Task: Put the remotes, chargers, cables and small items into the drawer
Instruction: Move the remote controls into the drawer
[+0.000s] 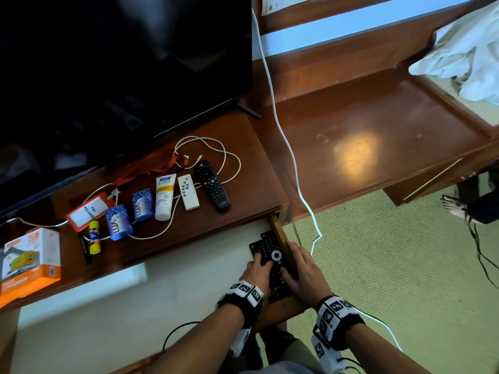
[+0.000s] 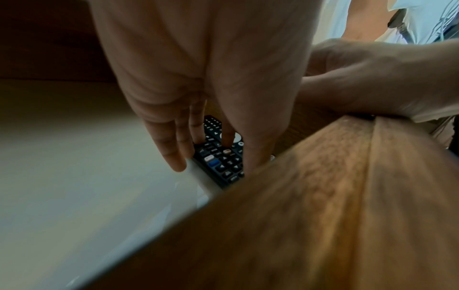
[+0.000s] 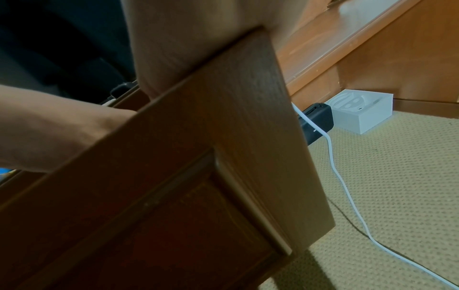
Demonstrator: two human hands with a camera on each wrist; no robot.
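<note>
Your left hand [image 1: 258,273] lay flat on a big black remote [image 1: 271,261] in the open drawer [image 1: 280,238], fingers straight. Your right hand [image 1: 302,268] rested on the remote's other side, by the drawer's wooden wall, fingers bent a little; I could not tell if it gripped. The left wrist view showed your fingers [image 2: 174,141] pressing the buttons, which the head view hid. The right wrist view showed mostly the drawer's wood, and a white cable [image 3: 347,188] on the carpet. Only the head view showed the table [image 1: 243,147]. On it lay a black remote [image 1: 212,185], a white remote [image 1: 188,192], a white tube [image 1: 164,197], two blue packs [image 1: 131,213], a looped cable [image 1: 216,155] and an orange charger box [image 1: 29,263].
</note>
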